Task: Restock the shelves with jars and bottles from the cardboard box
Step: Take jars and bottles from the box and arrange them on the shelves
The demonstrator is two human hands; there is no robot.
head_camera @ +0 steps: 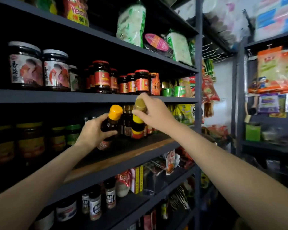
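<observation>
My left hand (93,132) grips a dark sauce bottle with an orange cap (112,121), held tilted above the middle shelf board (123,155). My right hand (154,112) pinches the gold cap of a second dark bottle with a yellow and red label (137,125), which stands at the shelf among other dark bottles (127,120) behind it. Both bottles are close together, just under the edge of the shelf above (90,97). The cardboard box is out of view.
Jars with red lids (140,82) and white lids (26,65) fill the shelf above. Yellow-lidded jars (30,140) stand left on the middle shelf. Spice shakers (95,205) sit below. A grey upright post (198,97) bounds the rack; another rack (264,100) stands right.
</observation>
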